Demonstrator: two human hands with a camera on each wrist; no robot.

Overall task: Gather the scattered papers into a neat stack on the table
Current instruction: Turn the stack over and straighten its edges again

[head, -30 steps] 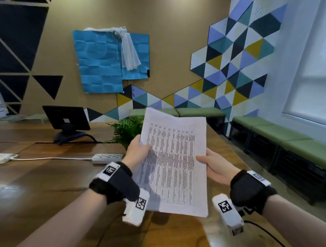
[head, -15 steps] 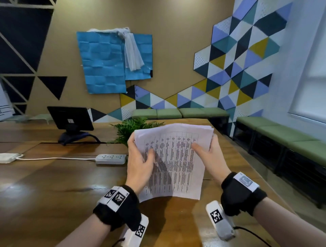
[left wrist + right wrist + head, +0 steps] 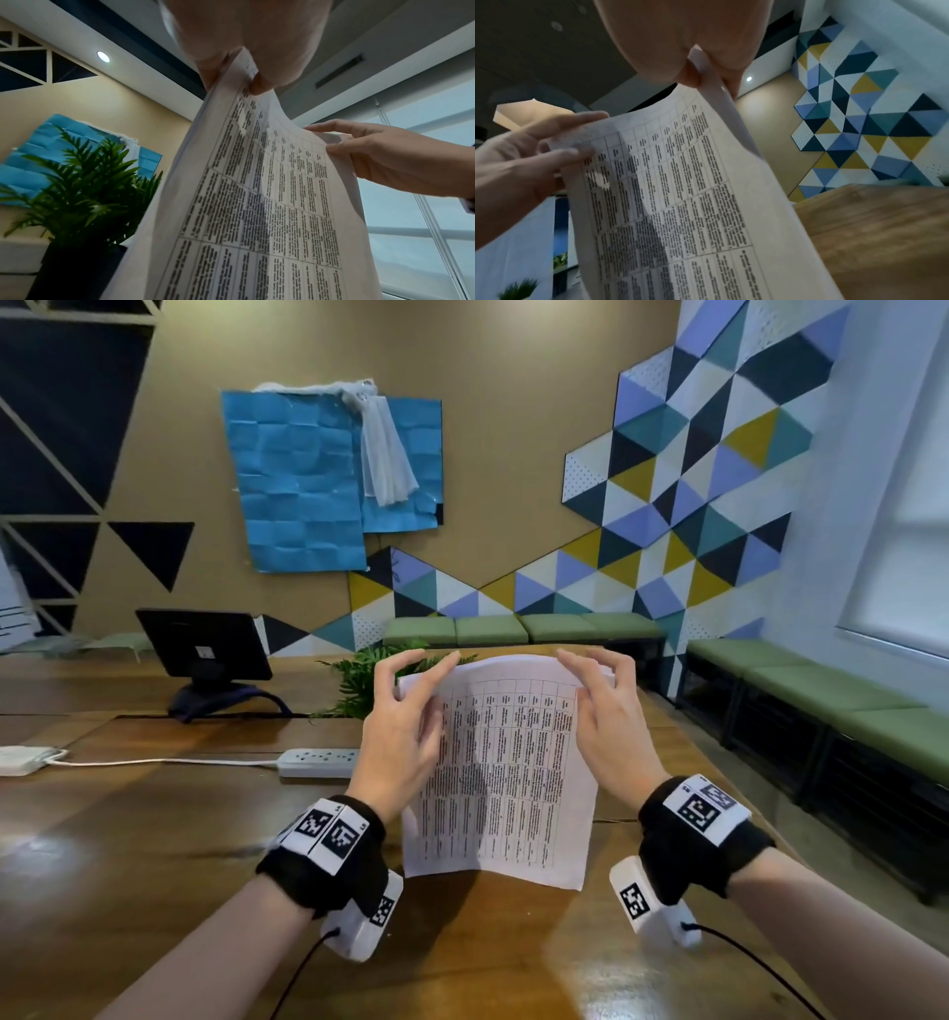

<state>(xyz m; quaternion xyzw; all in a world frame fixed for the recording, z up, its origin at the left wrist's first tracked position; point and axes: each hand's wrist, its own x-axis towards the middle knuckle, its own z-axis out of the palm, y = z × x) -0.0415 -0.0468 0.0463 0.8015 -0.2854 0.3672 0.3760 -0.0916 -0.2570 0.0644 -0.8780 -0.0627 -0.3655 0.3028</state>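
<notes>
A stack of white papers (image 3: 506, 778) printed with tables stands upright, its lower edge down at the wooden table (image 3: 154, 855) and its top bowed back. My left hand (image 3: 416, 695) pinches the stack's left edge near the top. My right hand (image 3: 595, 690) pinches the right edge near the top. In the left wrist view my thumb and fingers (image 3: 259, 85) clamp the papers (image 3: 270, 203). In the right wrist view the fingers (image 3: 690, 75) pinch the papers (image 3: 680, 192) too.
A small green plant (image 3: 367, 683) stands just behind the stack. A white power strip (image 3: 318, 761) with its cable lies to the left, a dark screen on a stand (image 3: 203, 644) further back. Green benches (image 3: 821, 706) line the right wall beyond the table edge.
The stack went from tilted in the air to upright with its lower edge on the table. Both hands slid from the sides up to the top corners.
</notes>
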